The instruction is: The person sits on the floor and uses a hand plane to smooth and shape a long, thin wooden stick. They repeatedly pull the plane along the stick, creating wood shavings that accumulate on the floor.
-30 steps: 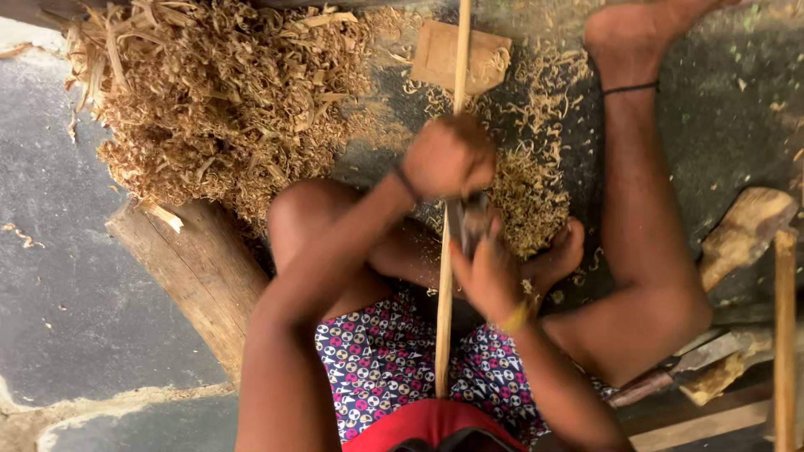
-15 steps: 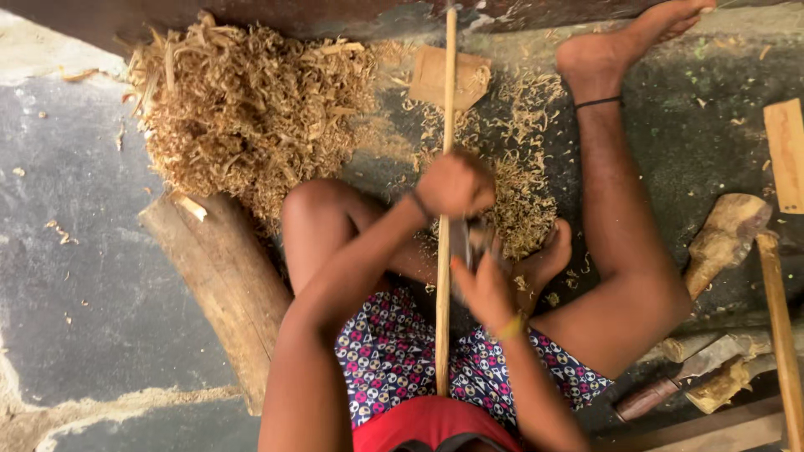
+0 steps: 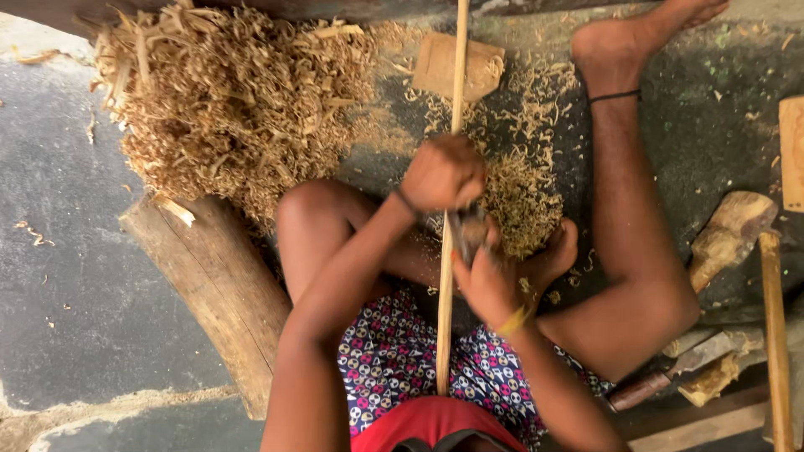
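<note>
I sit on the ground with a long thin wooden stick [image 3: 457, 75] running from my lap away toward the top of the view. My left hand [image 3: 444, 174] is closed around the stick at its middle. Just below it, my right hand [image 3: 484, 280] grips a small dark metal scraping tool [image 3: 469, 232] pressed against the stick's right side. Fine curled shavings [image 3: 519, 201] lie heaped under the stick, beside my folded foot.
A big pile of coarse wood shavings [image 3: 234, 109] lies at the upper left. A thick log [image 3: 213, 285] lies by my left knee. A small flat wooden block [image 3: 435, 63] sits under the stick. Wooden mallets and handled tools [image 3: 737, 243] lie at the right.
The view has shifted a little, downward and to the right. Both hands stay on the stick and the tool, with small movement along the stick.
</note>
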